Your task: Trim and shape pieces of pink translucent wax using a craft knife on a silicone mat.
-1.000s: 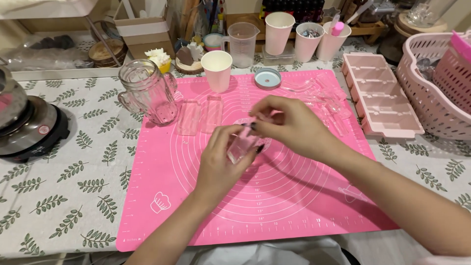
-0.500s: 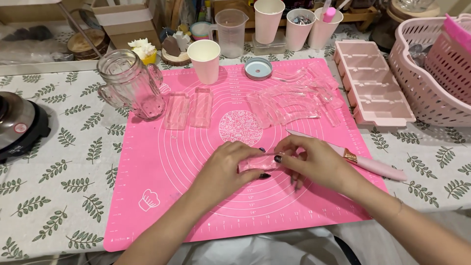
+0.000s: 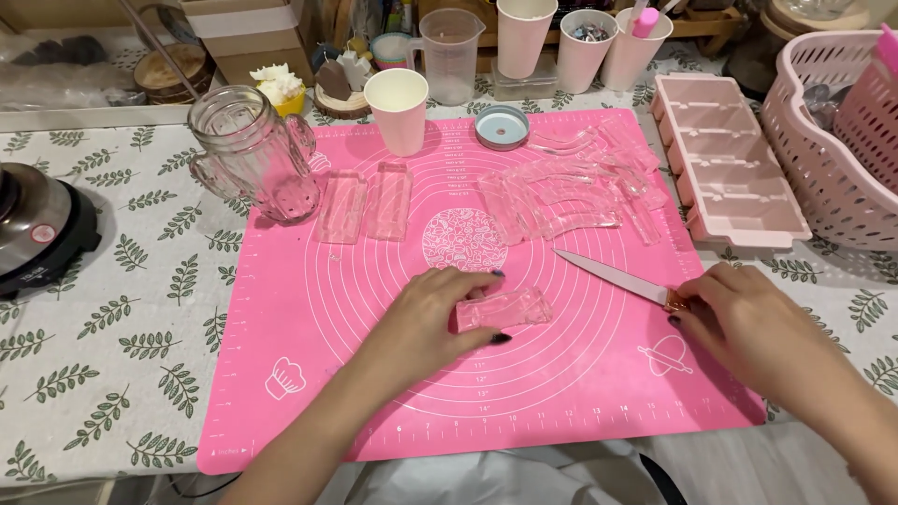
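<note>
**Clear block under the left hand, knife at the right**

The pink silicone mat [image 3: 309,374] covers the middle of the leaf-patterned tablecloth [image 3: 112,337]. Taking the mat's centre as the dial, a pink basket [image 3: 814,159] stands far out at 2 o'clock, with a pink compartment mould [image 3: 730,168] just inside it. A glass mug [image 3: 248,150] sits at 10 o'clock, a paper cup [image 3: 397,110] at 11, and a heap of clear plastic mould pieces [image 3: 571,192] at 1.

The left hand [image 3: 426,323] lies at about 6 o'clock, palm down, fingers curled over and pinning a small clear block [image 3: 505,309] flat on the mat. The block's long axis runs nearly 9 to 3, tipped slightly up toward 2; its free end sticks out past the fingertips toward 3.

The right hand [image 3: 748,323] rests at 4 o'clock, fingers closed round the handle of a knife [image 3: 613,278]. The blade points to 10 o'clock, its tip just above the block's free end at about 1 o'clock from it, near but not touching. The left hand is the one on the block.
</note>
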